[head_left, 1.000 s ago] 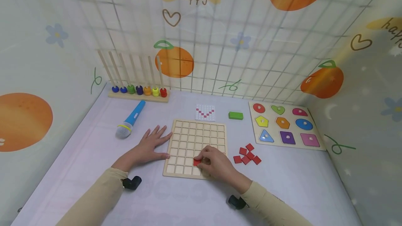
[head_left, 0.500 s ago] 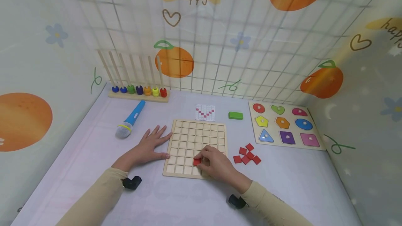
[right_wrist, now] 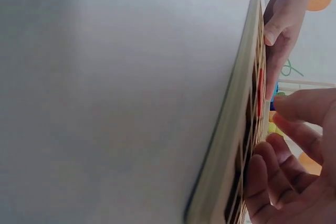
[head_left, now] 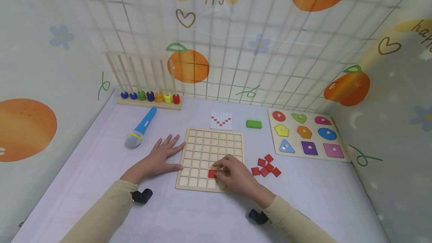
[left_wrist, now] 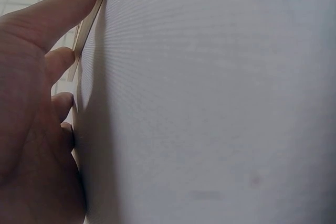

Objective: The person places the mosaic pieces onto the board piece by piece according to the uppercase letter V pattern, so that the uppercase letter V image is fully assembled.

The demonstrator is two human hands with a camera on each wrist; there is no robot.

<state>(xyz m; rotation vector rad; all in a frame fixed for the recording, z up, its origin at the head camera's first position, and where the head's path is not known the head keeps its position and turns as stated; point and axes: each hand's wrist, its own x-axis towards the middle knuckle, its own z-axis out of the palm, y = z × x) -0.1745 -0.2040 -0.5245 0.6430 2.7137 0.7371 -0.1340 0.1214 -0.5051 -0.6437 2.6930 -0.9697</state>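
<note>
A wooden grid board (head_left: 206,145) lies on the white table. One red tile (head_left: 212,173) sits in a cell of its second row from the front. My right hand (head_left: 233,175) hovers over the board's front right part, fingers loosely bent, fingertips just right of the tile. It holds nothing. In the right wrist view the tile (right_wrist: 260,85) lies seated in the board (right_wrist: 231,129), with the fingers (right_wrist: 294,145) just off it. My left hand (head_left: 158,156) lies flat on the table, its thumb against the board's left edge (left_wrist: 92,14).
Several loose red tiles (head_left: 265,166) lie right of the board. Behind it are a small pattern card (head_left: 221,120) and a green block (head_left: 254,124). A shape puzzle (head_left: 305,138) sits at the right, a blue toy microphone (head_left: 140,128) and a bead rack (head_left: 148,96) at the left.
My right hand has let go of the red tile and drawn back slightly to the right, so the tile shows fully in its cell. The left hand has not moved.
</note>
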